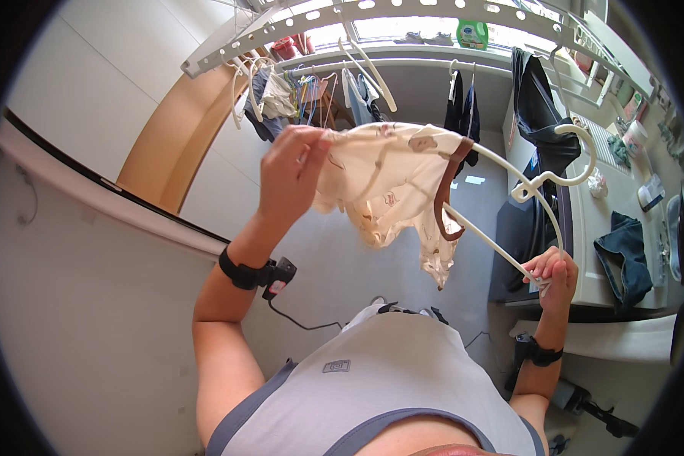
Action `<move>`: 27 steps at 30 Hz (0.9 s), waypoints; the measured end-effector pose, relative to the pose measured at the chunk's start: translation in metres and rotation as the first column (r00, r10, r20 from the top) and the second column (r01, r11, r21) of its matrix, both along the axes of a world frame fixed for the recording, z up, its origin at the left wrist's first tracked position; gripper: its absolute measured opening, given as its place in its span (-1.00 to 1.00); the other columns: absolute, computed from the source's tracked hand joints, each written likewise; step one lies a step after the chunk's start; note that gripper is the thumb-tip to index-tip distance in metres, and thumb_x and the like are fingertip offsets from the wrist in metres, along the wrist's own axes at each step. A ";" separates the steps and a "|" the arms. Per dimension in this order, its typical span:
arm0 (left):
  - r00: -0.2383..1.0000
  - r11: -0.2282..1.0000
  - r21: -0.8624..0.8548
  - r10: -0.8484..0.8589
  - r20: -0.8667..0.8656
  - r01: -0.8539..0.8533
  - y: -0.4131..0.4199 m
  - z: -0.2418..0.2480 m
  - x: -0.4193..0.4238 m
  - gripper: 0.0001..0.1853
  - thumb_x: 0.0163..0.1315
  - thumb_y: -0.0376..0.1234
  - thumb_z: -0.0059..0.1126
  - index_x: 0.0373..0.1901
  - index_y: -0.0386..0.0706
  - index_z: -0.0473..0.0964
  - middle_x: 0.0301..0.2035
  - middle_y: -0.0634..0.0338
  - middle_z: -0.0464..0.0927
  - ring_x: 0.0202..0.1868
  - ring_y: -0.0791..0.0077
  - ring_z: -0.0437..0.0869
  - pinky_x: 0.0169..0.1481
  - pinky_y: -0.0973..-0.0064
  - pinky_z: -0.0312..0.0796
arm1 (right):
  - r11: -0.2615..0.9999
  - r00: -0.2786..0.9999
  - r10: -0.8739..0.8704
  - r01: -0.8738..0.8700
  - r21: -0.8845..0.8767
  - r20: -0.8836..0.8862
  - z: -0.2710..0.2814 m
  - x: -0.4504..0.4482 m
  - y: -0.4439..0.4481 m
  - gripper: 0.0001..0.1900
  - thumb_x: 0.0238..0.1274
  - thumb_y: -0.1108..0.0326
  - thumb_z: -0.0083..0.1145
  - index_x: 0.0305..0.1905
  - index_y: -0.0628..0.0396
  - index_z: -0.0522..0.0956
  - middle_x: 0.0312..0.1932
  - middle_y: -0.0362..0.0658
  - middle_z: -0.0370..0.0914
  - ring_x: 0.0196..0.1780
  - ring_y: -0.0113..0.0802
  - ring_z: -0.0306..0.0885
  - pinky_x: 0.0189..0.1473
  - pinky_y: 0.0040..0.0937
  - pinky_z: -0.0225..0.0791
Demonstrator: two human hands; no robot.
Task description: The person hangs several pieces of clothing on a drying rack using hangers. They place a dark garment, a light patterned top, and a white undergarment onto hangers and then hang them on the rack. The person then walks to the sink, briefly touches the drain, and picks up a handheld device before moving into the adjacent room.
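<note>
A cream garment (376, 176) with small printed figures and a brown-trimmed neckline hangs partly over a white plastic hanger (493, 245). My left hand (296, 168) pinches the garment's upper left edge. One end of the hanger lies inside the cloth and shows through it; the hook and the other end stick out of the brown neckline to the right. My right hand (553, 279) is closed around that outer end of the hanger.
Overhead runs a white drying rack (347, 14) with empty hangers. A dark garment (538, 114) hangs at upper right. Clothes hang on a rail (404, 64) below the window. On the right, a white counter (590, 199) bears a dark folded cloth (624, 256).
</note>
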State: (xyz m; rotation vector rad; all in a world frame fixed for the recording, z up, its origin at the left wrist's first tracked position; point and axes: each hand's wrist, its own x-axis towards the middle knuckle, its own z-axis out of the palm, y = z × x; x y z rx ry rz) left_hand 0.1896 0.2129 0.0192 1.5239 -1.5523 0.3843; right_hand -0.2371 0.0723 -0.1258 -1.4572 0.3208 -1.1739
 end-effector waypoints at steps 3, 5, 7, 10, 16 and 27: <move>0.993 0.996 -0.059 0.070 0.098 -0.064 -0.001 0.043 0.001 -0.90 0.37 -0.40 0.22 -0.19 -0.24 0.62 -0.35 0.16 0.61 -0.45 0.50 0.55 -0.38 0.56 0.40 | 0.998 0.998 -0.064 0.063 -0.029 -0.024 0.000 0.005 0.006 -0.43 0.47 -0.16 0.00 -0.50 0.13 0.42 -0.55 -0.16 0.42 -0.43 -0.26 0.66 -0.46 -0.36 0.60; 0.984 0.998 -0.047 0.042 0.173 -0.034 -0.006 0.083 0.003 -0.89 0.36 -0.39 0.24 -0.18 -0.23 0.63 -0.38 0.16 0.60 -0.48 0.56 0.50 -0.41 0.59 0.35 | 0.999 0.998 -0.040 0.039 -0.021 -0.055 -0.003 0.013 0.011 -0.43 0.44 -0.18 0.03 -0.48 0.14 0.45 -0.53 -0.15 0.46 -0.40 -0.25 0.68 -0.40 -0.35 0.61; 0.953 0.994 -0.023 -0.100 0.284 0.111 -0.019 0.118 0.001 -0.87 0.35 -0.36 0.26 -0.18 -0.22 0.64 -0.46 0.19 0.59 -0.54 0.62 0.42 -0.45 0.60 0.28 | 0.998 0.998 0.058 -0.058 0.015 -0.036 -0.007 0.026 0.014 -0.43 0.40 -0.20 0.08 -0.46 0.15 0.49 -0.49 -0.13 0.54 -0.36 -0.23 0.71 -0.30 -0.32 0.63; 0.918 0.991 0.015 -0.129 0.375 0.133 -0.029 0.154 -0.008 -0.84 0.35 -0.31 0.26 -0.16 -0.22 0.64 -0.52 0.22 0.58 -0.56 0.63 0.40 -0.46 0.60 0.27 | 0.999 0.997 0.043 -0.045 0.021 0.069 -0.017 0.052 0.015 -0.45 0.42 -0.17 0.06 -0.45 0.14 0.48 -0.48 -0.14 0.51 -0.34 -0.25 0.70 -0.33 -0.31 0.65; 0.894 0.976 0.020 -0.208 0.397 0.218 -0.038 0.224 -0.028 -0.85 0.43 -0.32 0.15 -0.24 -0.22 0.58 -0.33 0.21 0.63 -0.28 0.56 0.59 -0.12 0.57 0.45 | 0.988 0.888 0.078 -0.130 0.085 0.453 -0.014 0.087 0.014 -0.48 0.47 -0.15 -0.01 -0.45 0.07 0.43 -0.47 -0.16 0.47 -0.37 -0.28 0.65 -0.30 -0.26 0.66; 0.808 0.952 0.270 -0.043 0.587 -0.146 -0.037 0.255 -0.017 -0.73 0.48 -0.19 0.06 -0.06 -0.17 0.62 -0.53 0.35 0.56 -0.53 0.74 0.45 -0.40 0.67 0.31 | 0.985 0.896 0.145 -0.172 0.027 0.420 -0.002 0.161 0.003 -0.50 0.54 -0.10 -0.09 -0.42 0.09 0.43 -0.44 -0.15 0.48 -0.35 -0.39 0.57 -0.15 -0.38 0.53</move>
